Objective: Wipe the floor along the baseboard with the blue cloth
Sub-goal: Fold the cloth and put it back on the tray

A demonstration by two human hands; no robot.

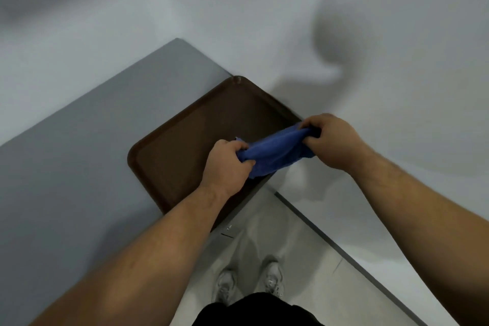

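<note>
Gripping the blue cloth at both ends, the two hands hold it bunched and stretched between them, up in the air. The left hand has its grip clamped on the cloth's left end, fingers curled over the fabric with the thumb underneath. The right hand has its grip clamped on the right end, fingers folded down over a gathered fold. A loose part of the cloth hangs down below the span between the hands.

Under the hands lies a brown tray, flat on a grey surface, with its near right edge at the edge of that surface. The cloth hovers over the tray's right side and partly past it.

Below and to the right, a pale tiled floor shows, and a dark baseboard runs diagonally along the foot of a white wall. Two light shoes stand on the floor, with dark clothing just above the bottom edge of the view.
</note>
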